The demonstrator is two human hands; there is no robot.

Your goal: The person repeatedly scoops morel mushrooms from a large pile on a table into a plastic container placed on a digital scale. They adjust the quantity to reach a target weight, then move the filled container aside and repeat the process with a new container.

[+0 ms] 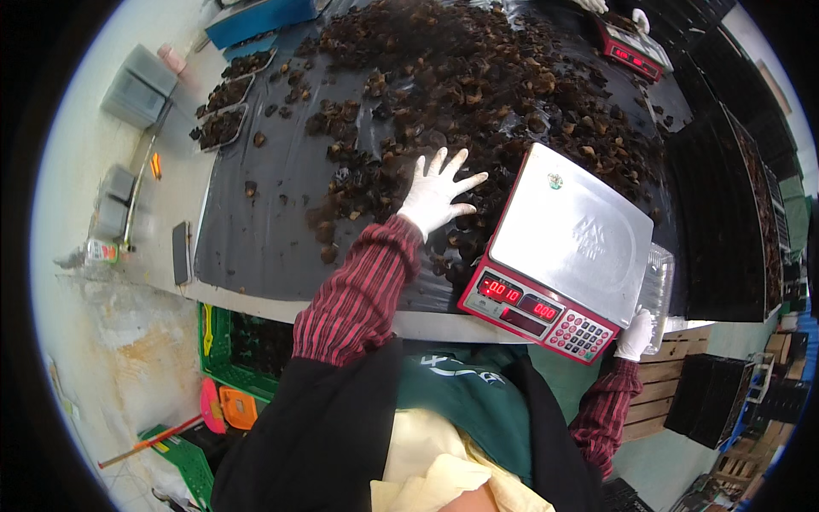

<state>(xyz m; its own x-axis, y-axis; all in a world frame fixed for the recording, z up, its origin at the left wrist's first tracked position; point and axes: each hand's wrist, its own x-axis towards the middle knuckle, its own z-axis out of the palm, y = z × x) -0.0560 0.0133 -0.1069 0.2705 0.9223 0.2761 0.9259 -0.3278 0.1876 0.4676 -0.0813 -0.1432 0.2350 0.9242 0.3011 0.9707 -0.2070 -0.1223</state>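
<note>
My left hand [441,192], in a white glove, is held with fingers spread above a heap of dark brown, curled pieces that look like wood ear fungus [416,121]. Nothing is in its grasp. To its right a red electronic scale [537,307] stands at the table's near edge, its steel pan [569,224] bare and its red digits lit. My right hand [635,336], also gloved, is at the scale's lower right corner, against a clear plastic tray [659,288]. Its fingers are partly hidden, so whether it grips the tray cannot be told.
Filled clear trays [222,127] line the table's left side near a blue bin [262,22]. Another person's gloved hand [640,20] is at a second scale [633,57]. Black crates [716,217] stand to the right. A green crate [211,365] sits below the near edge.
</note>
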